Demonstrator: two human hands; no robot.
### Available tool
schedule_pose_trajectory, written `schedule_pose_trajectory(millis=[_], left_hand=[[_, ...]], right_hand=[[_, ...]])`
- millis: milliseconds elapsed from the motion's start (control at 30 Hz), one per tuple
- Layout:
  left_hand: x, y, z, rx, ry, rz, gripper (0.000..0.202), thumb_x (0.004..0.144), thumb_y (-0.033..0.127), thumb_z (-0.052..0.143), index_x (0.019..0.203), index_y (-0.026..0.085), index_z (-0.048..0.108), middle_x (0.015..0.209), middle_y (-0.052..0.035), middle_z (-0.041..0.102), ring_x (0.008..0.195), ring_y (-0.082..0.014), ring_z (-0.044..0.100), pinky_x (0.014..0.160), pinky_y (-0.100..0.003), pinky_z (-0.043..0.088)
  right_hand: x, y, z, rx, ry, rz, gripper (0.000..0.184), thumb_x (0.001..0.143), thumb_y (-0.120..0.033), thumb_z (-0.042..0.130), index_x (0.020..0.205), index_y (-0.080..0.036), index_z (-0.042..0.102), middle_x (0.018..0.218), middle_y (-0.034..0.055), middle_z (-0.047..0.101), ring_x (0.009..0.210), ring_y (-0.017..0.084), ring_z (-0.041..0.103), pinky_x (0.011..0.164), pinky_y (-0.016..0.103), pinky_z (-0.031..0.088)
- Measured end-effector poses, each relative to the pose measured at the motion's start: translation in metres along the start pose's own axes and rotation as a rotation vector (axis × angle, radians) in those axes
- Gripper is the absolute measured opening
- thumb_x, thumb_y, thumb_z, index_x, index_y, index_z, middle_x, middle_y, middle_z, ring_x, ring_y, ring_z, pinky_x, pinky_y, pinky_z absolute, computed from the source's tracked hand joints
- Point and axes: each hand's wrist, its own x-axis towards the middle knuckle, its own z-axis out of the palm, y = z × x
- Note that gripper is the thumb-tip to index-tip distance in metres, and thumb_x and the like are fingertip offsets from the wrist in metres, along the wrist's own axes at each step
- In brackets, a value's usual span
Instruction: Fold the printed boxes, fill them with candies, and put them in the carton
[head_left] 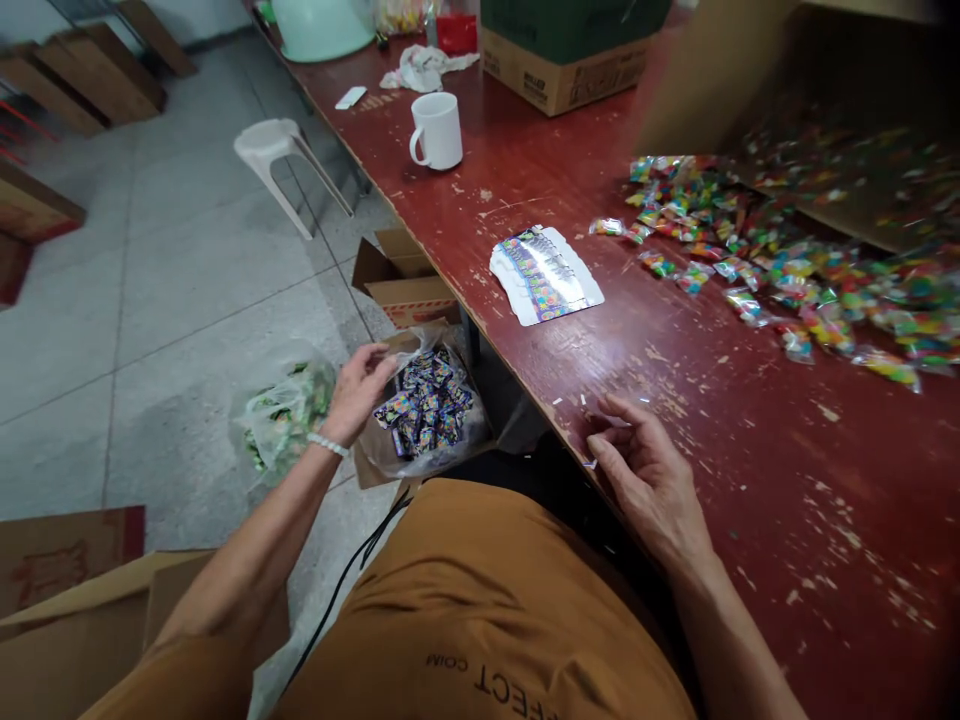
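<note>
My left hand (361, 388), a beaded bracelet on its wrist, hovers at the left edge of a plastic-lined box holding many small dark patterned packets (431, 405). Its fingers are loosely bent and apart, and I see nothing in them. Over the table's near edge is my right hand (649, 470), thumb and fingers curved with a gap between them and no object visible there. Small white scraps lie by its fingertips. Farther up the table rests a flat printed card sheet (546, 275) with torn-looking white edges.
On the red table (525, 370) are a white mug (437, 131), a green-and-brown carton (566, 70) and wrapped colourful candies (817, 280) spilling from a large cardboard box (720, 90). Floor items include a white stool (274, 145), a bag of green packets (289, 410) and cardboard boxes (97, 610).
</note>
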Motion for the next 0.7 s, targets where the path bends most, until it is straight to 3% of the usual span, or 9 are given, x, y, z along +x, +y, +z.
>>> schedule_pose_trajectory(millis=[67,200,267,333,433,567,700], left_hand=[[0.011,0.022,0.015,0.027,0.009,0.165,0.039,0.081,0.041,0.062,0.112,0.017,0.066,0.1,-0.0057,0.07,0.091,-0.022,0.063,0.088,-0.035,0.048],[0.034,0.096,0.083,0.306,-0.121,0.62,0.032,0.091,0.034,0.055,0.115,0.018,0.068,0.11,-0.009,0.069,0.101,-0.0242,0.061,0.096,-0.039,0.045],[0.045,0.127,0.115,0.547,-0.202,0.686,0.038,0.091,0.039,0.057,0.122,0.019,0.066,0.124,-0.0129,0.065,0.114,-0.0305,0.055,0.099,-0.045,0.041],[0.055,0.145,0.137,0.703,-0.257,0.674,0.04,0.089,0.043,0.062,0.121,0.019,0.067,0.129,-0.0164,0.061,0.121,-0.037,0.049,0.099,-0.051,0.039],[0.069,0.153,0.15,0.737,-0.302,0.639,0.033,0.081,0.041,0.071,0.104,0.018,0.071,0.12,-0.0183,0.063,0.119,-0.0409,0.049,0.096,-0.054,0.039],[0.084,0.156,0.146,0.67,-0.345,0.563,0.031,0.066,0.04,0.083,0.086,0.02,0.069,0.103,-0.012,0.066,0.112,-0.038,0.054,0.09,-0.046,0.043],[0.07,0.155,0.139,0.494,-0.381,0.454,0.022,0.075,0.039,0.072,0.081,0.02,0.062,0.078,-0.0032,0.065,0.083,-0.025,0.063,0.073,-0.034,0.047]], right_hand=[[0.001,-0.002,0.003,-0.016,0.011,-0.018,0.036,0.092,-0.031,0.063,0.127,-0.025,0.061,0.108,0.0074,0.067,0.078,0.016,0.064,0.071,0.032,0.055],[0.006,-0.004,0.006,-0.039,0.02,-0.135,0.023,0.093,-0.023,0.059,0.115,-0.023,0.065,0.105,0.0071,0.067,0.08,0.016,0.065,0.071,0.029,0.054],[0.007,-0.003,0.005,-0.039,0.037,-0.162,0.022,0.093,-0.02,0.058,0.113,-0.022,0.066,0.104,0.007,0.068,0.085,0.017,0.066,0.075,0.029,0.054],[0.009,-0.003,0.003,-0.028,0.056,-0.161,0.021,0.093,-0.018,0.057,0.112,-0.022,0.067,0.103,0.0066,0.068,0.086,0.017,0.066,0.076,0.029,0.054],[0.01,-0.004,0.003,0.007,0.069,-0.154,0.023,0.091,-0.016,0.057,0.111,-0.022,0.067,0.103,0.0066,0.068,0.085,0.017,0.066,0.076,0.029,0.054],[0.012,-0.004,0.004,0.051,0.071,-0.141,0.023,0.088,-0.016,0.057,0.107,-0.021,0.069,0.102,0.0068,0.069,0.085,0.017,0.065,0.076,0.029,0.053],[0.015,-0.005,0.004,0.239,0.109,0.085,0.027,0.088,-0.026,0.062,0.114,-0.021,0.067,0.101,0.0064,0.07,0.08,0.017,0.065,0.075,0.03,0.054]])
